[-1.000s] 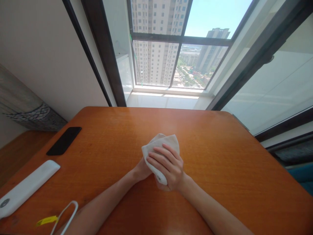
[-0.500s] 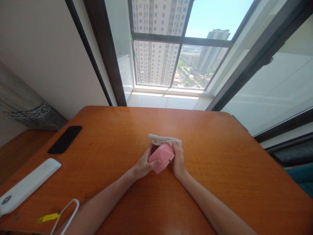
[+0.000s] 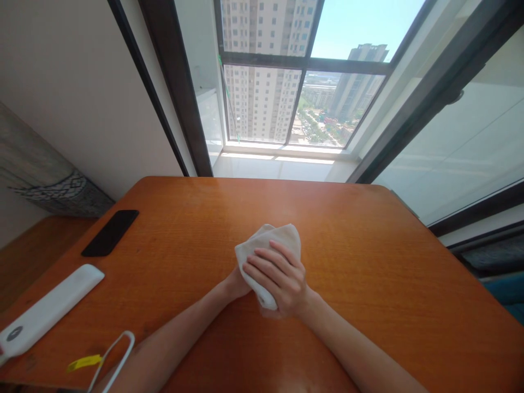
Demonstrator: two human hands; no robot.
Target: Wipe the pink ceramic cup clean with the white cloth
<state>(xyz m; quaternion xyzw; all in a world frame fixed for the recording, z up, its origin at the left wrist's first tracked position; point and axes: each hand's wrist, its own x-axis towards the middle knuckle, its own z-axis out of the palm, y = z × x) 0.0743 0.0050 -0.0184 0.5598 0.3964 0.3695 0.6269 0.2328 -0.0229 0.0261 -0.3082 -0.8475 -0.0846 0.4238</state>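
A folded white cloth (image 3: 282,234) is spread over what I hold above the middle of the table. My right hand (image 3: 284,281) presses on top of it, fingers bent across the fabric. My left hand (image 3: 238,284) supports it from the left and below, its fingers mostly hidden by the cloth. The pink faceted object, visible in my left hand in the earlier view, is now covered by the cloth and my right hand.
On the left of the wooden table (image 3: 196,213) lie a black phone (image 3: 110,233), a long white power strip (image 3: 53,311) and a white cable (image 3: 117,355) with a yellow tag (image 3: 84,362). A window (image 3: 303,98) stands beyond the far edge.
My right hand has moved from the pink object's right side to lie over it, bringing the cloth across its top. The pink object has gone out of sight beneath.
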